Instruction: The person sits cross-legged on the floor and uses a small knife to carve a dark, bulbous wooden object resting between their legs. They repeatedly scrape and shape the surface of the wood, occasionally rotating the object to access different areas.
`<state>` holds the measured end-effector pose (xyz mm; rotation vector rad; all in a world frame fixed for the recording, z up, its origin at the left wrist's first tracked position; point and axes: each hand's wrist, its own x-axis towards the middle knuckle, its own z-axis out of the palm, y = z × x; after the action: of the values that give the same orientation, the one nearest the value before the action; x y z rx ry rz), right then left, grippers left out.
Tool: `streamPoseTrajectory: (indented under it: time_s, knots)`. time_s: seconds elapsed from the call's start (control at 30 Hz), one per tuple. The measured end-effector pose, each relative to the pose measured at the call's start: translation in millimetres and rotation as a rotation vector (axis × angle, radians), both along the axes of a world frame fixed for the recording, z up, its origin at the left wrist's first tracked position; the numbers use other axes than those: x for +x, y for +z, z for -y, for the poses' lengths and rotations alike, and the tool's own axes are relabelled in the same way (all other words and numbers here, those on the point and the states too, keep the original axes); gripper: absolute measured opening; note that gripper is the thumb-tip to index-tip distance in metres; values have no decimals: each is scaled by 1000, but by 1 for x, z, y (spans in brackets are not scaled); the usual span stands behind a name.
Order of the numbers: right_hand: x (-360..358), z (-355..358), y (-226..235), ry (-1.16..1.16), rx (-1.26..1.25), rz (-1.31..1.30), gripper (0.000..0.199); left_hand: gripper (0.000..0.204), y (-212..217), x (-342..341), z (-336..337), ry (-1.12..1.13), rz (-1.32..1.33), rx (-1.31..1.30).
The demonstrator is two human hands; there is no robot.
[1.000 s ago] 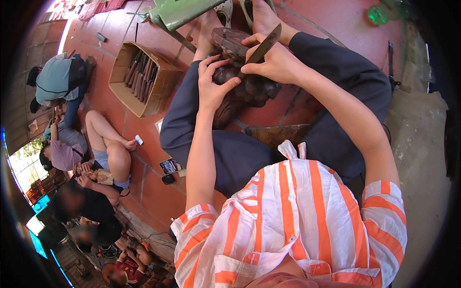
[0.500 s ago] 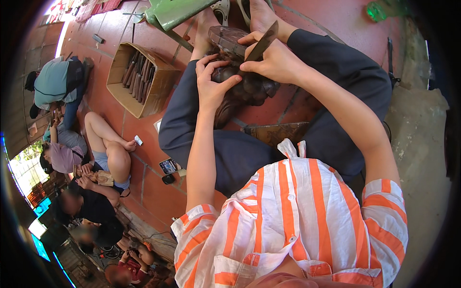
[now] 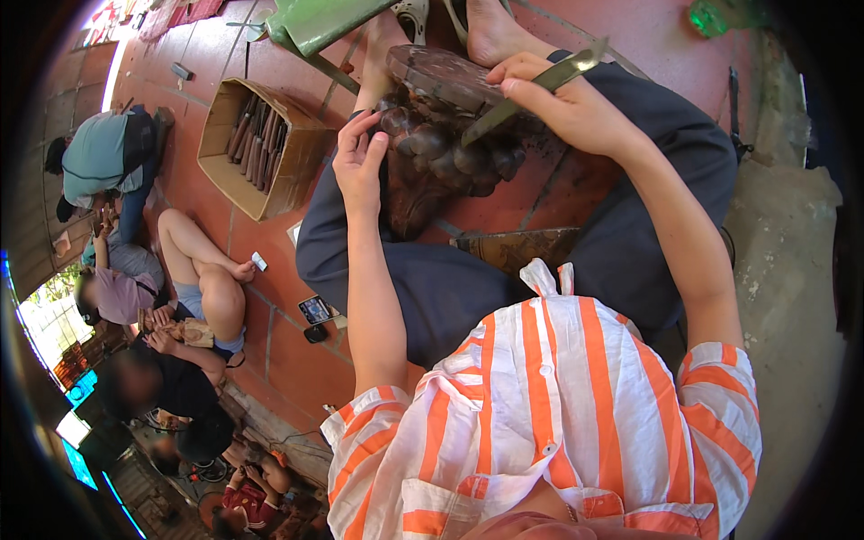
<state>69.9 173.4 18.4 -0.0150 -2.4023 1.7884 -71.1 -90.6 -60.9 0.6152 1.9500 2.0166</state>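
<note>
A dark brown wood carving (image 3: 454, 162), covered in rounded knobs, rests between my bent legs. Its flat round end (image 3: 432, 76) faces up and away from me. In my right hand (image 3: 562, 103) is a long, flat metal blade (image 3: 499, 117), held slanting with its lower tip close to the knobs. I cannot tell if that tip touches the wood. At the carving's left side is my left hand (image 3: 360, 162), thumb and fingers apart, with fingertips at or very near the wood.
A cardboard box (image 3: 301, 171) of wooden-handled tools stands to the left on red tiles. Ahead is a green stool (image 3: 328, 22). A phone (image 3: 315, 310) lies by my left thigh. Several people sit or bend at the far left. A green bottle (image 3: 706, 18) lies far right.
My left hand has drawn back to the carving's left side. My right hand has shifted right, and the blade now points down toward the knobs, leaving more of the carving exposed.
</note>
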Motion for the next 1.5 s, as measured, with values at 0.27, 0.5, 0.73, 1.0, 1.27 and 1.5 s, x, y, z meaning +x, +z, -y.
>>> streamPoseTrajectory:
  time_s: [0.27, 0.5, 0.73, 1.0, 1.27, 1.5]
  knots:
    - [-3, 19, -8, -2, 271, -49, 20, 42, 15, 14, -14, -139, -413, -379]
    - [-9, 14, -9, 41, 140, 109, 27, 46, 14, 11, -14, -177, -412, -370]
    - [-21, 18, 5, 108, 356, 45, 31, 54, 19, 14, -22, -193, -442, -367]
    - [-25, 7, -3, 77, 293, 67, 26, 44, 19, 20, -32, -110, -335, -390]
    - [-27, 3, 11, 146, 262, 163, 25, 41, 20, 24, -35, -79, -327, -449]
    - [-25, 6, 0, 93, 251, 71, 23, 40, 23, 24, -32, -102, -308, -406]
